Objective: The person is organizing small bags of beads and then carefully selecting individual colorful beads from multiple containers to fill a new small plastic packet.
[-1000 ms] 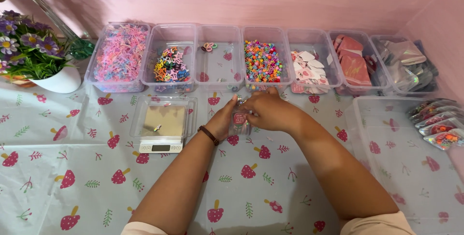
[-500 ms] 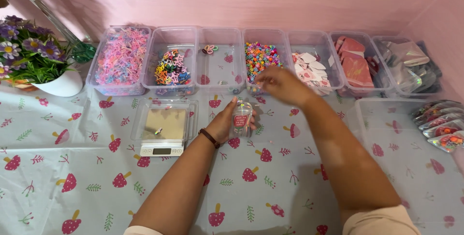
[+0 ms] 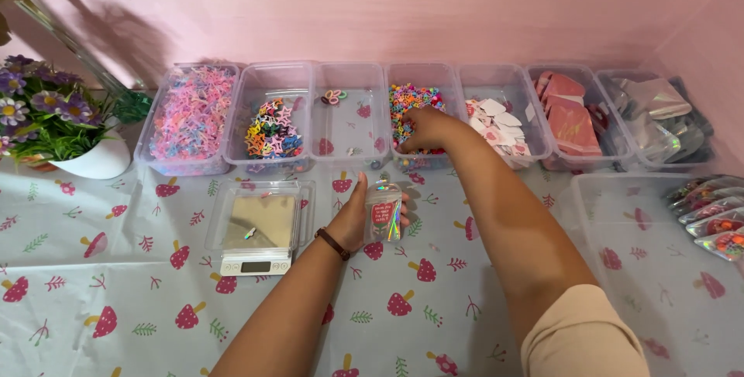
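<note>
My left hand [image 3: 358, 216] holds a small shiny pouch [image 3: 384, 213] upright over the tablecloth, just right of a digital scale [image 3: 258, 230]. My right hand [image 3: 422, 129] reaches forward into a clear bin [image 3: 418, 75] of small multicoloured beads, fingers bent down among them; whether it grips any cannot be seen. A dark bracelet circles my left wrist.
A row of clear bins lines the pink wall: pink pieces [image 3: 191, 113], coloured shapes [image 3: 271, 130], a nearly bare bin [image 3: 349, 110], white pieces [image 3: 500, 121], pink pouches [image 3: 570, 117], silver pouches [image 3: 659, 113]. A potted plant [image 3: 54, 125] stands left. A large clear bin [image 3: 659, 261] with filled pouches sits right.
My right hand left the pouch, where both hands were together, and moved forward into the bead bin. My left hand kept the pouch in about the same place.
</note>
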